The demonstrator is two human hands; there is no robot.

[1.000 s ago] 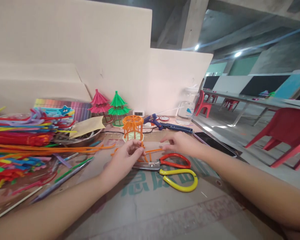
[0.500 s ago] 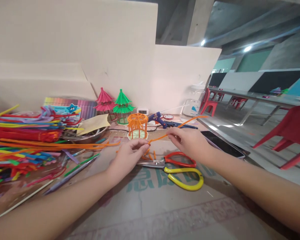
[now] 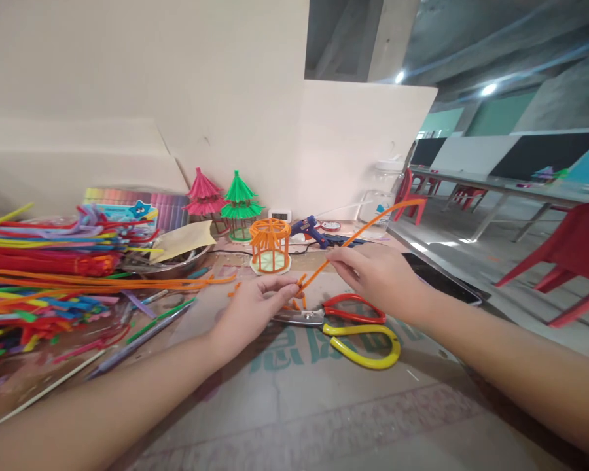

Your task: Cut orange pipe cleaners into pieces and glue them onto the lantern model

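An orange pipe cleaner [image 3: 368, 230] runs between my two hands, its free end bending over to the upper right. My left hand [image 3: 260, 304] pinches its lower end, where a short orange tip sticks up beside the fingertips. My right hand [image 3: 373, 275] grips it farther along between thumb and fingers. Just below lie scissors [image 3: 319, 316] with one red and one yellow handle, the blade tips hidden by my left hand. Small orange cut pieces [image 3: 294, 305] rest by the blades. Behind my hands stands an orange pavilion model [image 3: 270, 245] on a pale base.
Bundles of coloured pipe cleaners [image 3: 44, 261] cover the left side. A pink model [image 3: 205, 193], a green model [image 3: 240, 206], a blue glue gun [image 3: 310, 229] and a clear bottle [image 3: 380, 190] stand at the back. A phone [image 3: 436, 278] lies to the right.
The pipe cleaner's free end has swung higher and now bends over in an arch. A short tip has come up beside my left fingertips. Both hands have stayed nearly in place.
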